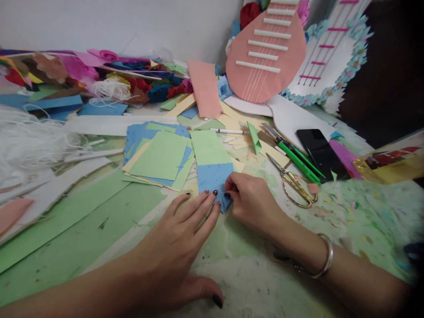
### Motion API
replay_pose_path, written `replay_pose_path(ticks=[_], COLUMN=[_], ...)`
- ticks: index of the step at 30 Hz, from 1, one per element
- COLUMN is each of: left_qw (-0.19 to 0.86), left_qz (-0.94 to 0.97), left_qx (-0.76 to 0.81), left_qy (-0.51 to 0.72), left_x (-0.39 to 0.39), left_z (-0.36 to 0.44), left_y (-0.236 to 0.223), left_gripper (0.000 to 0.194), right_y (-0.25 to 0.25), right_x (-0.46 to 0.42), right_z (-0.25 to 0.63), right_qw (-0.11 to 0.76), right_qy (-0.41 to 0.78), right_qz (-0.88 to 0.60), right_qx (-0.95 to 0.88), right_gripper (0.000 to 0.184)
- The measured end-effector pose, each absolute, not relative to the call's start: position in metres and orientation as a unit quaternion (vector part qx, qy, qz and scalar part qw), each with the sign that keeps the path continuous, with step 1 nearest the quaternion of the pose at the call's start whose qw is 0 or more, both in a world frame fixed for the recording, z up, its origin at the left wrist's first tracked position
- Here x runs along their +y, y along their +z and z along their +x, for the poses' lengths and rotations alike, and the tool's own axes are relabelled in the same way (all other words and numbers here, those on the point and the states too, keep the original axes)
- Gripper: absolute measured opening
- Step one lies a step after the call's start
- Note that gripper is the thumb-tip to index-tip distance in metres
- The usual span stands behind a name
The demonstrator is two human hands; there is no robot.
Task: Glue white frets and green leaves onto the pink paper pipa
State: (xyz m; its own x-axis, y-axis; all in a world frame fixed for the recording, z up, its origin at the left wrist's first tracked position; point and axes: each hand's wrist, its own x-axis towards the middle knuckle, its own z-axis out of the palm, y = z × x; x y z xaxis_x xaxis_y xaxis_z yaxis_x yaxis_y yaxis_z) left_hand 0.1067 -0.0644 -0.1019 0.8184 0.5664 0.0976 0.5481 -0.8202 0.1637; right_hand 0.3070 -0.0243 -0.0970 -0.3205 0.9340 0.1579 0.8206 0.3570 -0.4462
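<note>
A small piece of blue paper point(213, 177) lies in front of me, just below a light green paper piece point(209, 146). My left hand point(183, 234) is spread out, with its fingertips resting on the near left part of the blue paper and its thumb apart. At the near right corner of that paper, my right hand point(253, 201) is closed in a pinch on the edge. The corner between the hands looks creased or folded, though fingers partly cover it. Left of the blue paper sits a stack of green, blue and cream paper pieces point(159, 154).
Gold-handled scissors point(296, 187), a green cutter point(294, 161) and a black phone point(321, 152) lie on the right. White string point(29, 137) is heaped at left. Behind stand a pink paper lute point(265, 53) and a white one with blue flowers point(331, 66).
</note>
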Motion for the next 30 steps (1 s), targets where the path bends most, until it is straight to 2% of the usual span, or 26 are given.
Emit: replay_pose_path(ticks=[10, 15, 30], left_qw=[0.063, 0.097, 0.094], left_qz=[0.951, 0.94, 0.933], left_qx=[0.291, 0.313, 0.336], left_qy=[0.084, 0.091, 0.093], left_x=[-0.071, -0.07, -0.071], left_z=[0.108, 0.113, 0.12], left_y=[-0.098, -0.098, -0.097], left_gripper=[0.096, 0.099, 0.098], right_y=[-0.096, -0.095, -0.098], right_x=[-0.024, -0.024, -0.025], right_z=[0.31, 0.31, 0.307], right_qw=[0.203, 0.203, 0.188], right_qy=[0.147, 0.15, 0.134], right_qz=[-0.536, -0.534, -0.554], right_qx=[-0.806, -0.806, -0.8], right_gripper=[0.016, 0.016, 0.018])
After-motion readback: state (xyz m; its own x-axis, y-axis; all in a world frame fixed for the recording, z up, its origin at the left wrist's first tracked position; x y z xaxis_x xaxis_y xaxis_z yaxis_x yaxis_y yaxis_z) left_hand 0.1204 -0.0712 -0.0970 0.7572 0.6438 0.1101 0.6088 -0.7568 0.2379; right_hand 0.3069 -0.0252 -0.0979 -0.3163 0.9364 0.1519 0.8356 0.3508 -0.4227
